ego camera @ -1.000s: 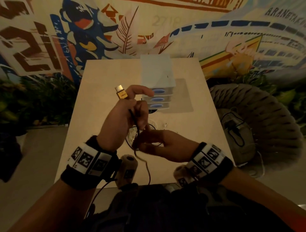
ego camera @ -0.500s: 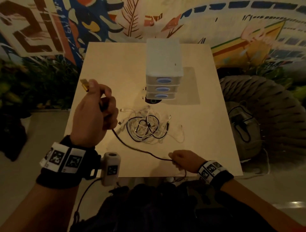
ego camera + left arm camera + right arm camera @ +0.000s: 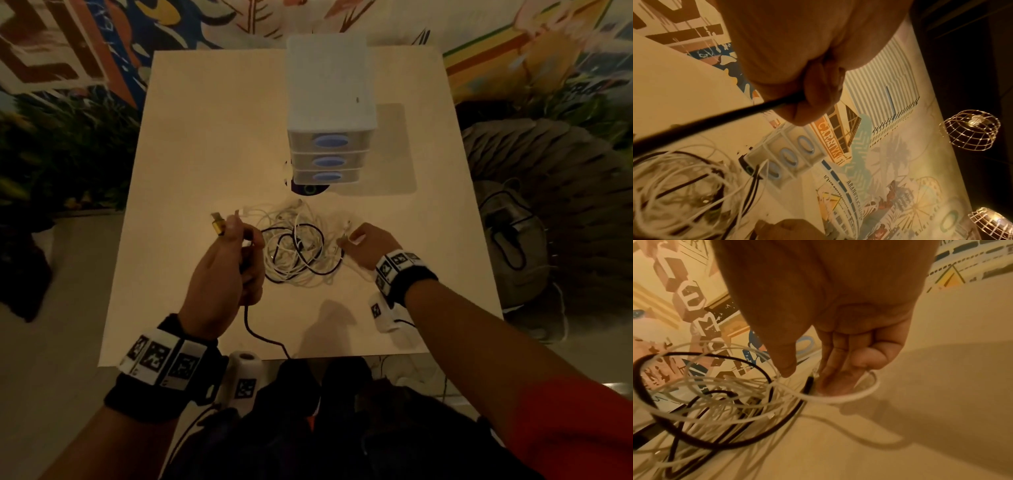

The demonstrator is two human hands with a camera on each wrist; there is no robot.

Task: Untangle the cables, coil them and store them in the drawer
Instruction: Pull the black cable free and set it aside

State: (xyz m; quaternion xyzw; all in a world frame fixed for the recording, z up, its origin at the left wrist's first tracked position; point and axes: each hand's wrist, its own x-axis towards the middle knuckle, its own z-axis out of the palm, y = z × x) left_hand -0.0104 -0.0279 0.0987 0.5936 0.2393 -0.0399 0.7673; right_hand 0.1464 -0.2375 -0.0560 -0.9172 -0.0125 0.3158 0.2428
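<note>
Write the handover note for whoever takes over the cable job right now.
Left hand: grips the black cable with the gold-coloured plug; its free length trails off the table's near edge.
Right hand: fingers reach into the right side of the tangled heap of white and black cables on the beige table; grip unclear.
White three-drawer plastic unit: all drawers closed.
Done: nothing coiled or stored.
Left: untangle, coil, open a drawer, store.
</note>
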